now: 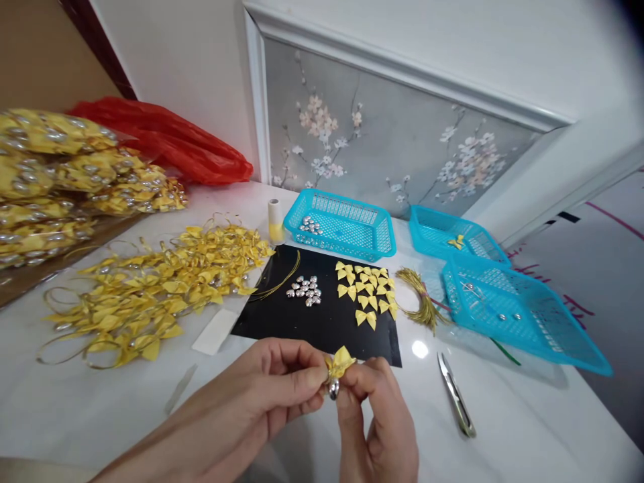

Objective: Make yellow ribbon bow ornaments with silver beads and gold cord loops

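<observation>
White bench (523,416) beneath, we hold a yellow bow (341,360) above a silver bead (333,388) between left hand (276,382) and right hand (380,416), both pinching the pair, fingers curled.

bow (342,361): yellow | bead (333,388): silver | mat (274,319): black | basket (347,233): turquoise | painting (378,134): grey, blossom-patterned

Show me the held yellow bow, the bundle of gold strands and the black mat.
Held yellow bow (342,361): head view, on its fabric.
Bundle of gold strands (427,308): head view, on its right side.
Black mat (329,327): head view, on its bare lower part.
</observation>
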`<state>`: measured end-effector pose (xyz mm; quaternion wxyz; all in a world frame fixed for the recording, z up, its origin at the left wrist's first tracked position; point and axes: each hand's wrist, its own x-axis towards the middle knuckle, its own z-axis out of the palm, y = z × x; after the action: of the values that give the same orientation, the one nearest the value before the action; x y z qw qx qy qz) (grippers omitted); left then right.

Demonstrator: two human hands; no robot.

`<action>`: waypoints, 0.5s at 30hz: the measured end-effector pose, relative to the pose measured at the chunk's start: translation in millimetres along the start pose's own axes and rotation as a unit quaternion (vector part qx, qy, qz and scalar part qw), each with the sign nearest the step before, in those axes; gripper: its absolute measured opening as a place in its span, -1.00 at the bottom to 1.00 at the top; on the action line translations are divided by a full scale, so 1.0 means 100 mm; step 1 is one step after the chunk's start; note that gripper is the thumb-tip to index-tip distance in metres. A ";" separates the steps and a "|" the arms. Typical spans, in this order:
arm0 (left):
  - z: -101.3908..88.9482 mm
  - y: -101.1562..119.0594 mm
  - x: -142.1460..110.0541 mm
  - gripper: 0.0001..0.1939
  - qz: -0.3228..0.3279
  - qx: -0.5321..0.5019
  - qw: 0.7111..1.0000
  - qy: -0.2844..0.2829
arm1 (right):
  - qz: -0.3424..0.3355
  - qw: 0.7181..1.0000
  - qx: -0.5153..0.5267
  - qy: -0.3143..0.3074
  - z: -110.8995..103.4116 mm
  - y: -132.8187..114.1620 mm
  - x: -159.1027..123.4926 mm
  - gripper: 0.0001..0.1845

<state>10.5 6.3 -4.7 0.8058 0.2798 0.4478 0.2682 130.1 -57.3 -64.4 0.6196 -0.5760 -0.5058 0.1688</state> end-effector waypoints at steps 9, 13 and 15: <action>0.04 0.01 -0.02 -0.79 0.015 0.011 1.000 -0.009 | -0.019 0.999 -0.019 0.018 0.00 0.00 0.02 -0.78; 0.04 0.01 -0.01 -0.86 0.022 0.021 0.999 -0.016 | -0.028 0.999 -0.024 0.011 -0.02 0.01 0.02 -0.78; 0.04 0.01 -0.01 -0.84 0.022 0.023 0.999 -0.016 | -0.023 0.999 -0.025 0.004 -0.02 0.01 0.01 -0.78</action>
<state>13.5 5.4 -1.8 0.8002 0.3121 0.4345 0.2712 132.4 -56.8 -64.2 0.6109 -0.5803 -0.5202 0.1394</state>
